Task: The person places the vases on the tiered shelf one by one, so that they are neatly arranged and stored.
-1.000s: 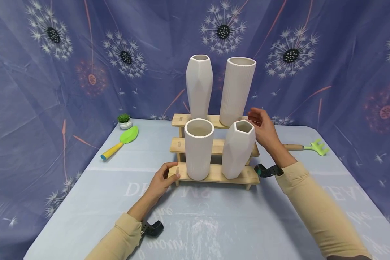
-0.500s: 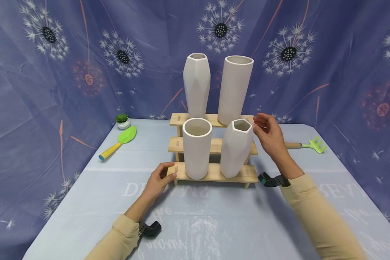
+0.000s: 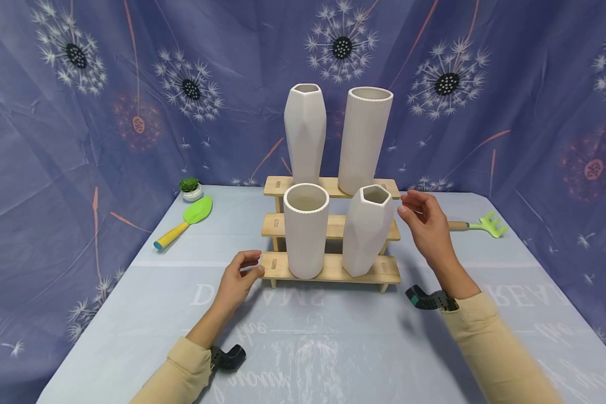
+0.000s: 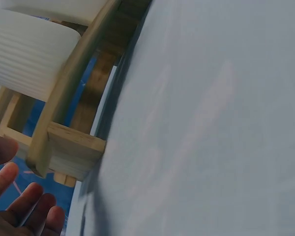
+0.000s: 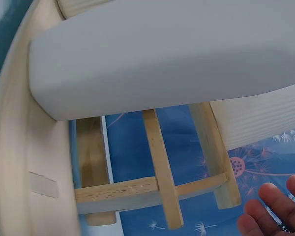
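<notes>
The fingers of the left hand (image 3: 238,276) are loosely curled and hold nothing; their tips hover just beside the near left end of the bottom step of the wooden stand (image 3: 333,269), and whether they touch it cannot be told. The right hand (image 3: 428,224) is also relaxed and empty, fingers half bent, raised to the right of the faceted vase (image 3: 366,231) and apart from it.

That vase stands on the bottom step at the right, with the ribbed vase (image 3: 306,230) just beside it on the left. On the top step stand a tall faceted vase (image 3: 305,132) and a tall ribbed vase (image 3: 363,139), close together.

The risk, as I judge it, lies in the stand: all four vases are tall and narrow-footed, so a nudge from the left hand at the step's end could rock them, the top pair most of all. A careless sweep of the right hand could tip the faceted vase leftward into its neighbour.

Farther out, a green trowel (image 3: 184,221) and a small potted plant (image 3: 191,188) lie at the far left of the table (image 3: 333,348), a green rake (image 3: 477,226) at the right.
</notes>
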`<state>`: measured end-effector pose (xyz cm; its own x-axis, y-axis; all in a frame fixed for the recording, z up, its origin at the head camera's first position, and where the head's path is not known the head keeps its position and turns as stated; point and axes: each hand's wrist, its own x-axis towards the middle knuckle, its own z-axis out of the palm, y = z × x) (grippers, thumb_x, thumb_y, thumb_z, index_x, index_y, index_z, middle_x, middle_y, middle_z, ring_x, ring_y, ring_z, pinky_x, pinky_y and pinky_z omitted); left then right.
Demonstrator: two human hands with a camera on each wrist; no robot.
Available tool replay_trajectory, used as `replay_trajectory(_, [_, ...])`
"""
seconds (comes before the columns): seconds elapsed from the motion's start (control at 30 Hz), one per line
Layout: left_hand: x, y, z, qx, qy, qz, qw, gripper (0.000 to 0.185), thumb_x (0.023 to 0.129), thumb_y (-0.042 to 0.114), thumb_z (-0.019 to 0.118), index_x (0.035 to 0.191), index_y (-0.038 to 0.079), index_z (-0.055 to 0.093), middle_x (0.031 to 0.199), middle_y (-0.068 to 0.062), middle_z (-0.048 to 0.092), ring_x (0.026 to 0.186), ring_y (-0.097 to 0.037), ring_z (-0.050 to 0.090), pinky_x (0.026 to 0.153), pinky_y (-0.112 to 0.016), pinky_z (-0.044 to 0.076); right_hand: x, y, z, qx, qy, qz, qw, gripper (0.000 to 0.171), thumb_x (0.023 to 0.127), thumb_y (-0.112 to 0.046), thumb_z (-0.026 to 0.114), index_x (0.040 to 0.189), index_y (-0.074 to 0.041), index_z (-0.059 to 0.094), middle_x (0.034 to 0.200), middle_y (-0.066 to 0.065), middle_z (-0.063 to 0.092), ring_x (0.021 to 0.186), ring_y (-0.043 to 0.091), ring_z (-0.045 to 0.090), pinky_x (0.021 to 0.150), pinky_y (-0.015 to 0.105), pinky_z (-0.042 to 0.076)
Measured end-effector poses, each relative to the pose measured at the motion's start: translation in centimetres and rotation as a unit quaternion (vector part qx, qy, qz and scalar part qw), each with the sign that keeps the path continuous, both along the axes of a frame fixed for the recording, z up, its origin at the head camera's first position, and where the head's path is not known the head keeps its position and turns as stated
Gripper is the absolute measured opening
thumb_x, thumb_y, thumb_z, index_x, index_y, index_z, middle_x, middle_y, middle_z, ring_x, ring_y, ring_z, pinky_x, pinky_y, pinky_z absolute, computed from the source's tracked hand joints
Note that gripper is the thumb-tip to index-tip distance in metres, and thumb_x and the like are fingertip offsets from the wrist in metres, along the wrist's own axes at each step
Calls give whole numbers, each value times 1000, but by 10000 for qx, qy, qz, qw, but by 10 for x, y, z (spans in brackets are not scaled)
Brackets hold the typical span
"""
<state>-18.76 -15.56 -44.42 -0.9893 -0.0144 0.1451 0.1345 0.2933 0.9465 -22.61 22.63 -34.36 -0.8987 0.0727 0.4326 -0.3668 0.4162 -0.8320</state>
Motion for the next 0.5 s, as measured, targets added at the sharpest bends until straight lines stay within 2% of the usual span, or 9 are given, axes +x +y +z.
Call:
replay_trajectory(0.13, [5,-1,6,-7,49,47,10000,35,90,11,60,125,8,54,126,-14,55,118,-28,51,93,-34,43,5,0,-6,-109,53,35,9999,50,95,-26,57,137,-6,41,132,17,51,119,20,50,93,10,39])
replay_trajectory(0.27, [7,-1,10,-128,449,128,9988,34,91,10,60,124,5,54,126,-16,55,118,-30,51,95,-41,43,10,0,-11,-107,83,-50,9999,47,94,-23,57,136,-5,43,130,16,52,118,19,50,93,9,39])
replay_trajectory(0.33, [7,-1,12,-286,711,213,9968,34,91,8,60,124,3,54,126,-16,55,118,-31,51,96,-44,43,13,1,-13,-40,60,-154,9999,47,94,-23,57,135,-5,44,130,15,53,118,20,50,97,15,40])
replay_trajectory(0.5, [10,-1,20,-631,1133,475,9904,34,87,4,61,121,3,57,123,-13,56,115,-27,52,94,-45,43,20,2,-18,118,-3,-328,9994,46,94,-23,58,134,-5,46,131,14,54,121,25,49,105,42,38])
